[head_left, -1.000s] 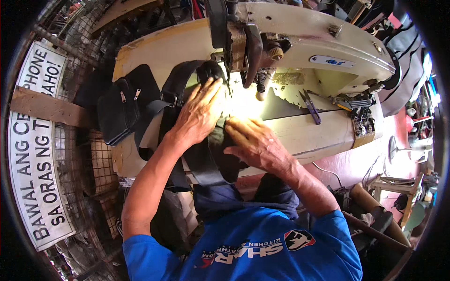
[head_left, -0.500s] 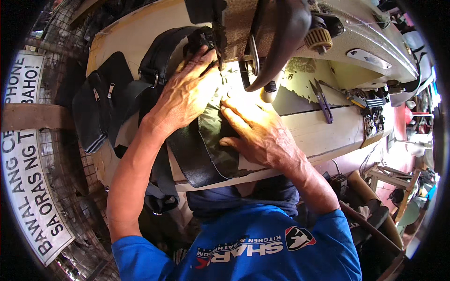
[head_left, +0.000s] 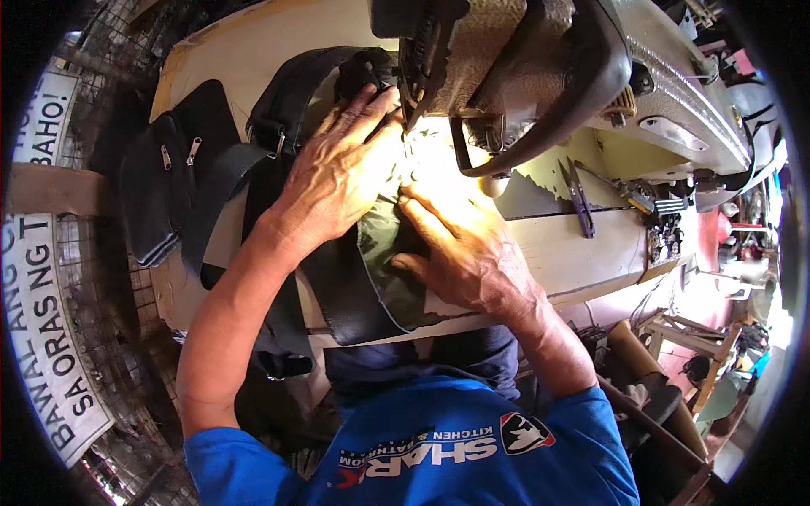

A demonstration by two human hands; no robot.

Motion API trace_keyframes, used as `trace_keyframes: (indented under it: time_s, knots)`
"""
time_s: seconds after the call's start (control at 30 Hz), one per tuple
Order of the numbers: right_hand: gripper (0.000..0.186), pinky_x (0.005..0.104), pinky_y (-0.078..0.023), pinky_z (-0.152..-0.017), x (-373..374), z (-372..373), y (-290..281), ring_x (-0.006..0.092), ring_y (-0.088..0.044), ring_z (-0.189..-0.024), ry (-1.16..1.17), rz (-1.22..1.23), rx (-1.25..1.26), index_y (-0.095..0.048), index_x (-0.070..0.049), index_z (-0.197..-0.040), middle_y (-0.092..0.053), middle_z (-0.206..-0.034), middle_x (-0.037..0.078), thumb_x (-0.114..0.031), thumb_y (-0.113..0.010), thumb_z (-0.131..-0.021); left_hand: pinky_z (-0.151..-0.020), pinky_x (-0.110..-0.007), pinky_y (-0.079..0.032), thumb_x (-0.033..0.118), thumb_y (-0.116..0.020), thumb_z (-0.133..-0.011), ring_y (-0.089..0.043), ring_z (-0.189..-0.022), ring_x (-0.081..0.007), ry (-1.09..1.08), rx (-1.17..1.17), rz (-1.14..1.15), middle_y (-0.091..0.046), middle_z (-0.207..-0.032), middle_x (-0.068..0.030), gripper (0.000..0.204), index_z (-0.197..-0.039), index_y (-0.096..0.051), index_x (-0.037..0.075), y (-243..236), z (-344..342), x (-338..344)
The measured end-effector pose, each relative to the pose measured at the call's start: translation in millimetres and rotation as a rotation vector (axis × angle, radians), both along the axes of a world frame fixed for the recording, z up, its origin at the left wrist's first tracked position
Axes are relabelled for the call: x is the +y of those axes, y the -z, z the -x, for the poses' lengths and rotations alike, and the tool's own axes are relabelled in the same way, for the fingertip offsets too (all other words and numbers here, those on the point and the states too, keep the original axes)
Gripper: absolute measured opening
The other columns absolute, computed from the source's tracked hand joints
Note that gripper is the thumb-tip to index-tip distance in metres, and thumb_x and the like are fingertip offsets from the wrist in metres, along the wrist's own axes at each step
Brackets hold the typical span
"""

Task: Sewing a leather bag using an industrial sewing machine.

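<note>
Two hands [head_left: 325,181] [head_left: 468,253] on fabric [head_left: 388,274], printed shirt [head_left: 392,417], lettered sign [head_left: 66,312]

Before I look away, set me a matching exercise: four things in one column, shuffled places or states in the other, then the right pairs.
Column one
1. Left hand
2. Right hand
3. Thread snips
4. Small black pouch

Column two
A. Lying on the table, to the right of both hands
B. Thumb over the green cloth
C. At the table's left side, showing two zipper pulls
D. Beside the metal strap ring

Right pairs: 1-D, 2-B, 3-A, 4-C
</note>
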State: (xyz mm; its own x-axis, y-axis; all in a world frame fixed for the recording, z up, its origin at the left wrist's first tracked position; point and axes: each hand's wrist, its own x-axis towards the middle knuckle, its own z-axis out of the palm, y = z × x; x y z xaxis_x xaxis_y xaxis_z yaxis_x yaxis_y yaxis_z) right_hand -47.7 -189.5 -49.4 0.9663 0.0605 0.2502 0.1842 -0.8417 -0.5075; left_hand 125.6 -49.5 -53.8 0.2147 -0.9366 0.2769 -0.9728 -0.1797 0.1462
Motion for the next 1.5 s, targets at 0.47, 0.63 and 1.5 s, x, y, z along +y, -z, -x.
trace_keyframes:
  time_s: [0.47, 0.63, 1.5]
  knots:
    - [0.057, 0.0467, -0.042, -0.106, 0.4, -0.7, -4.2, 0.0369, -0.053, -0.126, -0.019, 0.029, -0.013, -0.058, 0.0, -0.129, -0.057, -0.135, 0.018, -0.023, -0.077, -0.08, -0.118, -0.051, -0.031, 0.009, -0.05, -0.091, -0.038, -0.142, -0.0403, -0.02, 0.07, -0.068, -0.041, -0.151, -0.0227, 0.047, -0.136, -0.051, -0.003, 1.4, -14.2, 0.1]
    - [0.057, 0.0459, -0.042, -0.106, 2.8, 25.9, -2.0, 0.0324, -0.051, -0.13, -0.103, 0.043, -0.082, -0.055, 0.001, -0.133, -0.054, -0.138, 0.018, -0.023, -0.07, -0.084, -0.114, -0.046, -0.036, 0.006, -0.06, -0.084, -0.045, -0.134, -0.0377, -0.075, 0.018, -0.03, -0.051, -0.137, -0.0221, 0.048, -0.13, -0.053, -0.004, -13.1, 5.5, 2.9]
    - [0.037, 0.0425, -0.053, -0.102, 23.3, 57.2, 12.3, 0.0308, -0.066, -0.113, -0.284, 0.131, -0.393, -0.068, 0.003, -0.106, -0.068, -0.113, 0.018, -0.015, -0.064, -0.074, -0.114, -0.047, -0.036, 0.017, -0.073, -0.084, -0.046, -0.134, -0.0341, -0.032, 0.1, 0.019, -0.053, -0.137, -0.0207, 0.053, -0.129, -0.056, -0.004, -19.3, 66.2, 25.0]
